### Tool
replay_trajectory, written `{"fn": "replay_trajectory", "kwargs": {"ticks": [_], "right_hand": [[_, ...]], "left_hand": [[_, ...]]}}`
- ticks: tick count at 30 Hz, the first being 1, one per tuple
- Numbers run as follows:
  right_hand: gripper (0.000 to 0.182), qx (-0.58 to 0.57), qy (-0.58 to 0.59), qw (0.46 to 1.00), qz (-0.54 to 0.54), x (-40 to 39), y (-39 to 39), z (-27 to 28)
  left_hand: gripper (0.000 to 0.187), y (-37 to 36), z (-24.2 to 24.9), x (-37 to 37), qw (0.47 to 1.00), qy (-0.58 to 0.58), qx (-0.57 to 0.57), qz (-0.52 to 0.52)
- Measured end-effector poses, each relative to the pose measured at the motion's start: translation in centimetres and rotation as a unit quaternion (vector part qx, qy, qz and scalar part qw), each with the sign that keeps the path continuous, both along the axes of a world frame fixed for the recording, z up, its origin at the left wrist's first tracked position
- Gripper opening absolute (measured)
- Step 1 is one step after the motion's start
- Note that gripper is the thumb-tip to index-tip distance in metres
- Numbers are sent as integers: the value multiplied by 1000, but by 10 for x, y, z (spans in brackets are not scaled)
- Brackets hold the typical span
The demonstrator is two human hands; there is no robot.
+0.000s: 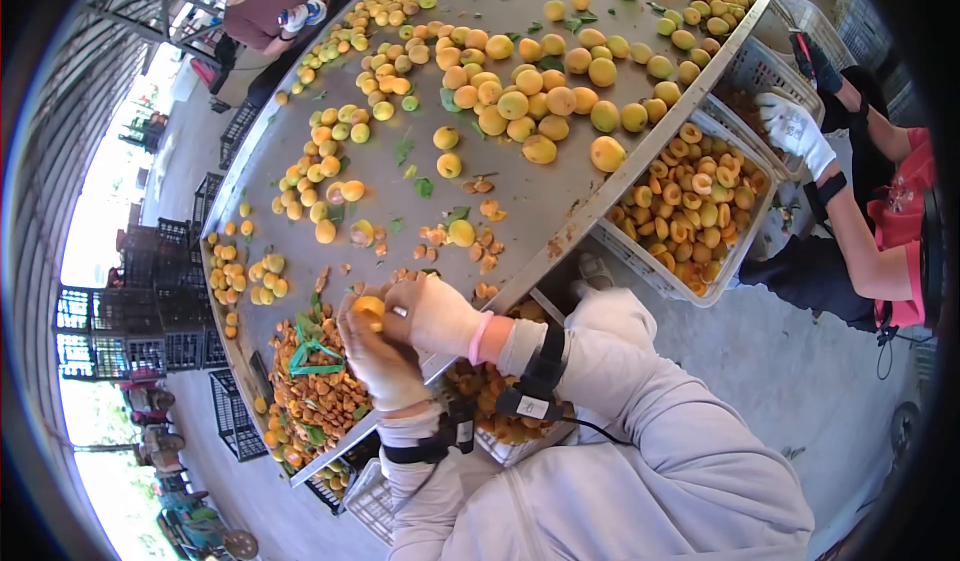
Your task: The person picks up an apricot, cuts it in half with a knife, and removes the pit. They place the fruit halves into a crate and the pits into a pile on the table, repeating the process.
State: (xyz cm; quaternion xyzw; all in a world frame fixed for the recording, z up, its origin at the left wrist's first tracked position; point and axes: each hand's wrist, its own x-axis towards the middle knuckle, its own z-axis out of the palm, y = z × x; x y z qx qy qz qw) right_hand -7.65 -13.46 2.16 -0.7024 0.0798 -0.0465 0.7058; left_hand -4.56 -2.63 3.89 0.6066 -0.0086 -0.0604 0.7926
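Note:
My two hands meet over the near edge of the metal table, with an orange apricot (368,308) between them. The fingers of my left hand (378,359) curl around the fruit from the left. My right hand (430,313), in a pale covering with a ring showing on one finger, closes in from the other side, its fingertips partly hidden. Whether a tool is in it I cannot make out. Left of my hands lies a heap of brown apricot pits (325,396) with leaves and a green strip (318,369) on top.
Whole apricots (512,105) and leaves are spread over the table (400,196). A crate (717,297) of apricot halves stands by its right edge. A co-worker's gloved hand (790,129) is beyond it; another person (265,6) stands across. Black crates (130,311) are stacked at left.

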Motion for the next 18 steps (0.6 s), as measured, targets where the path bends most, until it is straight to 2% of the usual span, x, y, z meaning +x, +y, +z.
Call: {"fn": "replay_trajectory", "kwargs": {"ticks": [1,2,3,6,9,10,11,12,14,15,18], "right_hand": [[31,-79,-41,996,-22,0,8,-6],[31,-157,-81,983,-42,-1,14,-10],[28,-146,-70,986,-30,0,10,-11],[22,-306,55,946,89,5,-28,2],[19,-160,-80,978,-107,11,-48,-11],[18,-114,-92,983,-115,11,-56,-10],[17,-66,-103,985,-123,9,-64,-6],[16,-19,-112,985,-132,6,-72,-1],[16,145,-49,986,-62,-3,-88,13],[16,225,-16,974,-27,-7,-94,20],[13,318,-15,928,-194,-14,-108,32]], "left_hand": [[31,25,-16,21,997,39,30,-63],[31,42,-23,25,995,61,29,-80],[31,59,-31,29,992,83,28,-96],[26,70,-13,3,996,76,-14,-52],[28,75,0,-52,988,59,87,-116],[31,81,-2,-65,975,73,138,-155],[31,92,-3,-72,929,78,260,-250],[30,91,-2,-75,898,57,320,-297],[29,80,5,-80,815,10,428,-389],[38,68,11,-77,760,-179,428,-455],[34,29,44,-62,807,-65,399,-431]]}}
